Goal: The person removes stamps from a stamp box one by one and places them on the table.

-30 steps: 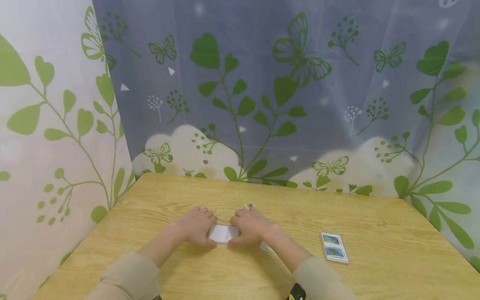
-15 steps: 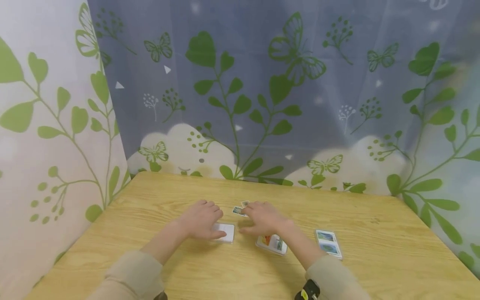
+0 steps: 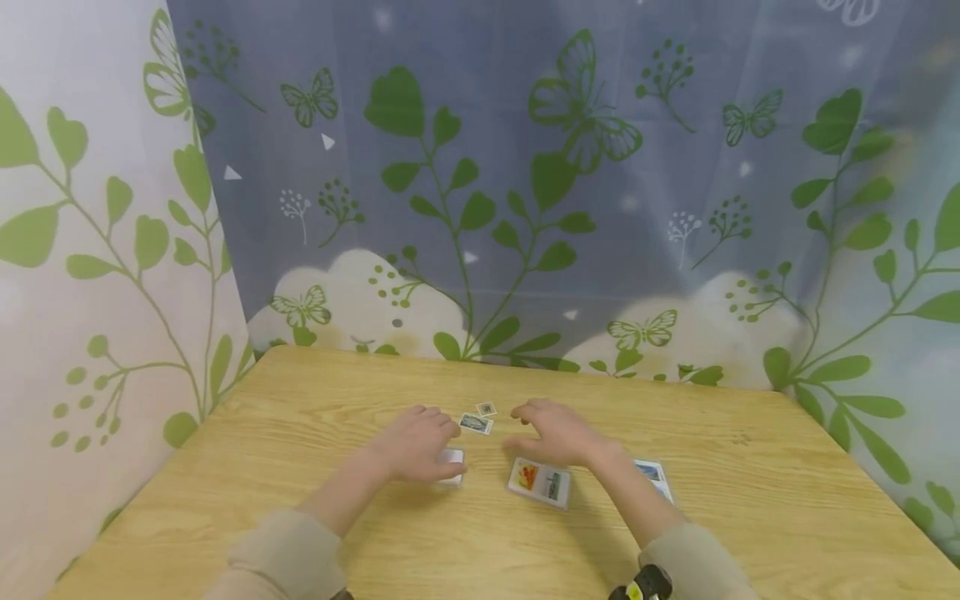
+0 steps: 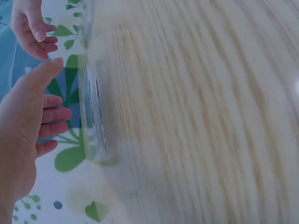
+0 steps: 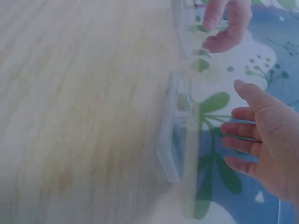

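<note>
Two hands in play over the wooden tabletop (image 3: 360, 533) in the head view! The left hand (image 3: 422, 443) reaches forward, its thumb over a white card stack (image 3: 453, 456) partly hidden beneath; contact can't be told from here. The right hand (image 3: 561, 433) hangs with thumb and fingers apart, pinching nothing, and on the near side of its thumb lies the orange-and-grey card stack (image 3: 540, 482). Between the two sets of fingertips, a small picture card (image 3: 476, 424) and a smaller card (image 3: 487, 408) lie side by side, while a blue-pictured stack (image 3: 652, 475) sits right of the right fingers, part-covered by the forearm. Over to the left wrist, and there's a gap: left fingers loosely bent, slightly parted, a clear-edged block (image 4: 96, 112) lying apart from them. Right wrist now: thumb out, four fingers slightly spread and softly bent, a clear-sided block (image 5: 172, 135) on the table, apart from the fingertips.
</note>
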`<control>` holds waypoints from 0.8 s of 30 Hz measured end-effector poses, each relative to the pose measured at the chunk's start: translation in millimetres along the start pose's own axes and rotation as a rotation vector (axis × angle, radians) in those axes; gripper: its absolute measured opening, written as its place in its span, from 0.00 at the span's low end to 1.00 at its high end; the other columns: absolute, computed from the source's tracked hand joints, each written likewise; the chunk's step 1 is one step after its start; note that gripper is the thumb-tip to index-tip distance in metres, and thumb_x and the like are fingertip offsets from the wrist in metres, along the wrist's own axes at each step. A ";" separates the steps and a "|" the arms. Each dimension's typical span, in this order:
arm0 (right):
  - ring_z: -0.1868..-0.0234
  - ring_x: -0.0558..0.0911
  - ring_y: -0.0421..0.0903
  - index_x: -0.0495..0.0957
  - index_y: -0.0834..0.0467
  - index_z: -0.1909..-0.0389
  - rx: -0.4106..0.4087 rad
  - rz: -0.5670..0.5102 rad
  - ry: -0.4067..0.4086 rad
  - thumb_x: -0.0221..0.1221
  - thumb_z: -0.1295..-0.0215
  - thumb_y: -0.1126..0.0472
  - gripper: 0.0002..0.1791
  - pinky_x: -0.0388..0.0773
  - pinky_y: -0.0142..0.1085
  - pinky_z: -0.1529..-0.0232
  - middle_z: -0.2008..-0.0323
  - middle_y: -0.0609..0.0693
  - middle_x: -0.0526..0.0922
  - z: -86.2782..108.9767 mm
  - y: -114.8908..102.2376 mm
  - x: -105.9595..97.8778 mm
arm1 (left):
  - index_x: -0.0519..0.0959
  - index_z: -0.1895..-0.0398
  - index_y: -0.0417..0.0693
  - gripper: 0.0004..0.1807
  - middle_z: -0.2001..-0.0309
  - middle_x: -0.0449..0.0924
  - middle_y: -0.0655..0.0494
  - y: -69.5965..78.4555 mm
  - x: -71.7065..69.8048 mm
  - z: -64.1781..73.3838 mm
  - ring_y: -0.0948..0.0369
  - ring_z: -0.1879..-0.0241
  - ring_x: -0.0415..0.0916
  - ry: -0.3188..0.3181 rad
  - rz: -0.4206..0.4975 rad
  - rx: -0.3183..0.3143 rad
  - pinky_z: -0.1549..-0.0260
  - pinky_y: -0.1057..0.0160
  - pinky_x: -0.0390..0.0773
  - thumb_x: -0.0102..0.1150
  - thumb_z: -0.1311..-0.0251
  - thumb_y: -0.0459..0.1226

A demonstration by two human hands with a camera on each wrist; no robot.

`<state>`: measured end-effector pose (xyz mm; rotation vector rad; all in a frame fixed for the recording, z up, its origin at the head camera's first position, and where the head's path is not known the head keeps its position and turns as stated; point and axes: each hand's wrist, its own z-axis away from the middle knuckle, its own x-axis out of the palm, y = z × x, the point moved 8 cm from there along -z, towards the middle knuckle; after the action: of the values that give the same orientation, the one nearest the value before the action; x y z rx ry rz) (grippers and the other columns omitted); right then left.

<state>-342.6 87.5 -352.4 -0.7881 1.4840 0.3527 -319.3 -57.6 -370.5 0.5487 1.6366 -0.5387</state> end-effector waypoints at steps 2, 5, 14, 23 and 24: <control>0.52 0.76 0.53 0.71 0.65 0.44 0.013 -0.007 0.014 0.56 0.37 0.48 0.28 0.74 0.48 0.53 0.52 0.58 0.77 2.7 6.6 -2.7 | 0.76 0.49 0.44 0.31 0.50 0.77 0.52 3.2 0.4 -3.0 0.54 0.46 0.69 -0.004 0.022 -0.008 0.42 0.51 0.63 0.51 0.43 0.59; 0.53 0.77 0.52 0.72 0.65 0.45 0.046 -0.020 0.034 0.57 0.37 0.49 0.27 0.74 0.47 0.54 0.53 0.56 0.78 6.6 15.0 -8.5 | 0.76 0.48 0.45 0.32 0.49 0.77 0.53 7.9 2.6 -7.7 0.54 0.45 0.69 -0.003 0.040 -0.008 0.42 0.50 0.63 0.51 0.44 0.60; 0.55 0.77 0.52 0.72 0.66 0.45 0.096 -0.148 0.091 0.58 0.38 0.53 0.26 0.74 0.46 0.54 0.55 0.57 0.78 18.6 30.1 -22.1 | 0.73 0.44 0.45 0.34 0.45 0.74 0.52 21.8 6.3 -18.3 0.52 0.41 0.66 -0.032 0.122 -0.031 0.40 0.49 0.60 0.54 0.46 0.60; 0.58 0.77 0.50 0.72 0.68 0.47 0.115 -0.253 0.088 0.58 0.38 0.56 0.24 0.75 0.44 0.58 0.59 0.55 0.79 24.3 43.9 -11.4 | 0.70 0.42 0.45 0.37 0.43 0.72 0.52 29.7 13.0 -24.9 0.53 0.41 0.65 -0.023 0.137 -0.034 0.40 0.51 0.60 0.55 0.47 0.61; 0.59 0.77 0.50 0.72 0.68 0.47 0.112 -0.256 0.089 0.59 0.38 0.56 0.24 0.75 0.44 0.58 0.59 0.55 0.79 24.6 44.1 -10.9 | 0.70 0.42 0.45 0.37 0.44 0.72 0.52 30.7 14.0 -26.2 0.54 0.41 0.65 -0.021 0.140 -0.034 0.40 0.52 0.61 0.55 0.48 0.61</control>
<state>-354.3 137.7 -355.3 -0.9004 1.4510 0.0425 -321.9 -16.6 -382.3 0.6250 1.5715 -0.4109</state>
